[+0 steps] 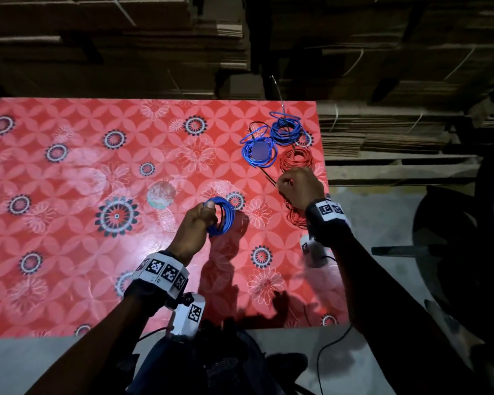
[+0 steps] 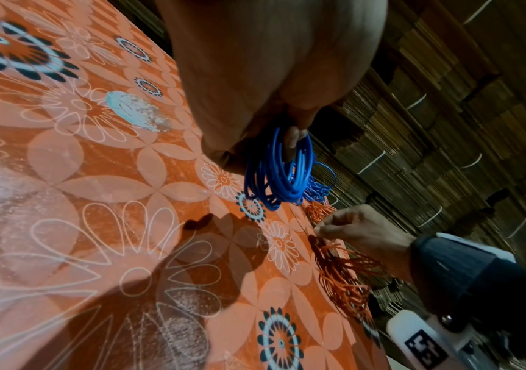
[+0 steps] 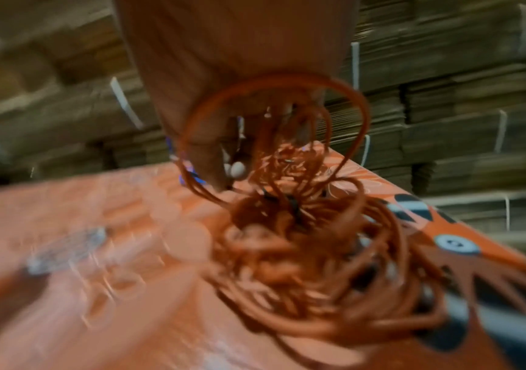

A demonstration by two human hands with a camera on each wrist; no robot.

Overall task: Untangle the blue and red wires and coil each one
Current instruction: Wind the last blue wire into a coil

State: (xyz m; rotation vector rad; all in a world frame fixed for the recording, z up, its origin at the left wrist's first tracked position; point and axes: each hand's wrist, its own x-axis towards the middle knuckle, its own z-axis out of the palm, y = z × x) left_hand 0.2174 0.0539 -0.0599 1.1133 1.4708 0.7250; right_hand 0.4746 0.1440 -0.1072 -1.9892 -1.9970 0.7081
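Note:
My left hand [image 1: 204,215] holds a neat blue wire coil [image 1: 223,216] upright just above the red floral table [image 1: 69,223], thumb on top of the loops. In the left wrist view the blue coil [image 2: 282,175] hangs from my fingertips [image 2: 293,140]. My right hand [image 1: 285,185] is curled near the table's right edge, gripping strands of a loose red wire bundle [image 1: 295,216] that hangs under the wrist. The right wrist view is blurred but shows the red wire [image 3: 302,237] looping up into the fingers [image 3: 211,160]. A thin black strand [image 1: 268,178] lies by that hand.
Two more blue coils [image 1: 258,152] [image 1: 285,129] and a coiled red wire [image 1: 297,159] lie at the table's far right corner. Stacks of flattened cardboard [image 1: 382,67] rise behind the table. A dark chair [image 1: 454,238] stands to the right.

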